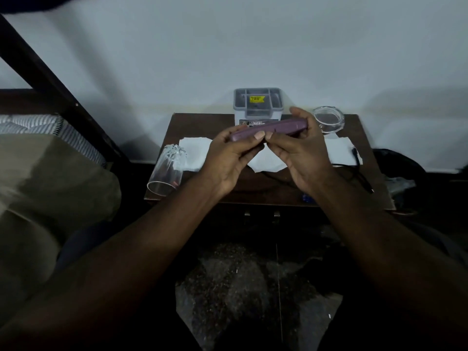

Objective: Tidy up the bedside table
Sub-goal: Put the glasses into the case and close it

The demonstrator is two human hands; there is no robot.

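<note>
Holding the purple item [268,129] level over the middle of the bedside table [202,125], you have both hands on it. Your left hand [228,158] pinches the 9 o'clock end, thumb on the near edge and fingers underneath. Your right hand [301,153] curls round the 3 o'clock end, its thumb meeting the left one near the centre.

Watch these risks:

- **A slip.** The grip is mostly fingertips on a narrow edge. If either thumb lets go early, the item probably drops towards the glass dish [328,119] at 2 o'clock or onto the table.
- **The tumbler [166,174].** It lies on its side at 8 o'clock, with its mouth past the table's front edge. A brush from your left forearm could roll it off.
- **The black cable [359,171].** It trails across the 4 o'clock corner, and a sweep of your right wrist could snag it and drag the white tissue [340,150] beneath it.
- **The grey organiser [257,102].** It stands at 12 o'clock against the wall, directly behind your hands. Its compartments look narrow, so a long item pushed in at an angle may tip it.

The item is long, slim and flat, seen edge-on. It is a dull mauve, with a darker seam along the near edge and rounded ends. In this dim light you cannot tell whether it is a cased phone or a slim case.
</note>
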